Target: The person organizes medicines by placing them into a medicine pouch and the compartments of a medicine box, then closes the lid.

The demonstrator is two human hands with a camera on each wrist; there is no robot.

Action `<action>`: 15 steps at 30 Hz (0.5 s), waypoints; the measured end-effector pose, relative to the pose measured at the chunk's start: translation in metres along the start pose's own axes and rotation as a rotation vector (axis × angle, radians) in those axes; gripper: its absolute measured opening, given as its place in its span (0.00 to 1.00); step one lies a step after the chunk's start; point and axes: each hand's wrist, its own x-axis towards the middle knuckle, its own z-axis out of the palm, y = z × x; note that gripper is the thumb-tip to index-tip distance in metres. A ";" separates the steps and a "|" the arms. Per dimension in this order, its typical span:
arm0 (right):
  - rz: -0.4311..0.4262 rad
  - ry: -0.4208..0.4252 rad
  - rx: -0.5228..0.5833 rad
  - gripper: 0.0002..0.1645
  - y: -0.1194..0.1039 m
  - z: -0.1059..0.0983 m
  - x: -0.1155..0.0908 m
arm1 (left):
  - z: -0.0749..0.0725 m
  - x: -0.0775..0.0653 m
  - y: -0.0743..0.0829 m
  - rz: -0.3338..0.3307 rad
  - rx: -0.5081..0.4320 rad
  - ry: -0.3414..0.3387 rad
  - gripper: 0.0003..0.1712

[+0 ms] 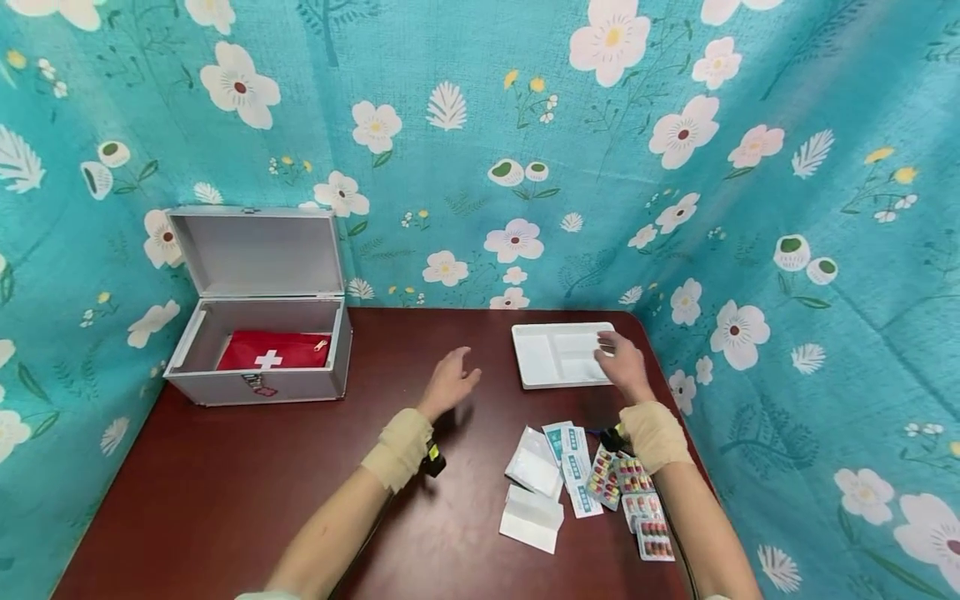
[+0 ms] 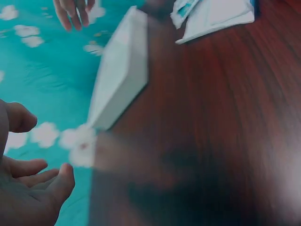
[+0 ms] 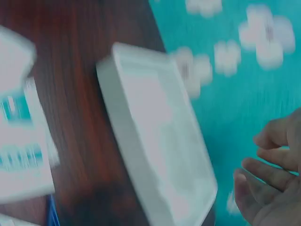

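Note:
A white compartment tray (image 1: 536,357) lies at the back right of the table. My right hand (image 1: 624,365) hovers by the tray's right end, its fingers loosely bent and holding nothing. In the right wrist view a gap shows between that hand (image 3: 273,172) and the tray (image 3: 160,127). To the left of the tray my left hand (image 1: 450,385) hangs above the table, fingers relaxed, with nothing in it. The left wrist view also shows this hand (image 2: 35,188) apart from the blurred tray (image 2: 122,70).
At the back left stands an open silver case (image 1: 273,387) holding a red pouch (image 1: 243,350) with a white cross. Nearer me lie white packets (image 1: 536,462), blue-and-white sachets (image 1: 577,471) and several capsule blister packs (image 1: 654,540). Floral curtain (image 1: 450,208) borders the table (image 1: 225,475).

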 end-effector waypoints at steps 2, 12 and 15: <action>0.101 0.006 -0.029 0.30 0.024 -0.009 0.007 | 0.015 0.015 0.001 -0.012 0.064 -0.038 0.36; 0.287 -0.117 -0.181 0.34 0.094 -0.006 0.017 | 0.084 0.057 0.012 -0.083 0.121 -0.121 0.45; 0.302 -0.062 -0.192 0.32 0.097 0.002 0.020 | 0.097 0.063 0.021 -0.074 0.114 -0.040 0.44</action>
